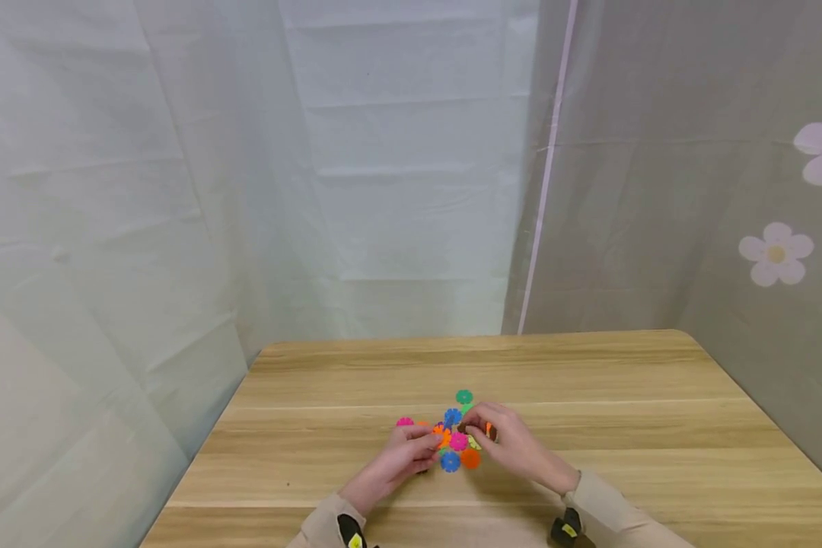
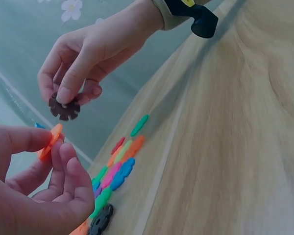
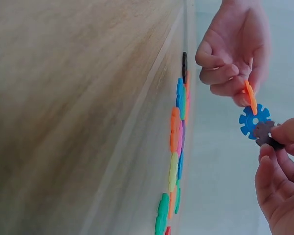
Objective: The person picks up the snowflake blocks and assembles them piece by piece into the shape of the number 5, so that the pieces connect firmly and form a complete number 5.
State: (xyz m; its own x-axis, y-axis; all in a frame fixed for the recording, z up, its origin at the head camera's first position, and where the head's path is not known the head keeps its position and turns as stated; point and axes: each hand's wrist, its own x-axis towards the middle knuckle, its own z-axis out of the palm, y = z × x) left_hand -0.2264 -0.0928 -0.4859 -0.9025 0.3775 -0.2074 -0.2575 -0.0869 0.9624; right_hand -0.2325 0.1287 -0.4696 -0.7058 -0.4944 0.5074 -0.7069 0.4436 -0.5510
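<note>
My left hand [image 1: 399, 459] pinches an orange notched plastic disc [image 2: 52, 140] between thumb and fingers, above the table. A blue notched disc [image 3: 248, 120] sits against the orange one, seemingly slotted to it. Between its thumb and fingertips, my right hand [image 1: 514, 444] holds a dark brown notched disc [image 2: 63, 107]. In the right wrist view the brown disc overlaps the blue one; I cannot tell whether they are joined. Loose discs lie flat below, among them a pink one [image 1: 458, 441], a green one [image 2: 139, 126] and a black one [image 2: 102, 220].
The wooden table [image 1: 301, 426] carries several more flat discs in orange, yellow, blue and red, clustered beneath both hands. Pale curtains [image 1: 411, 167] hang behind the table and at its sides, with white flowers printed at the right.
</note>
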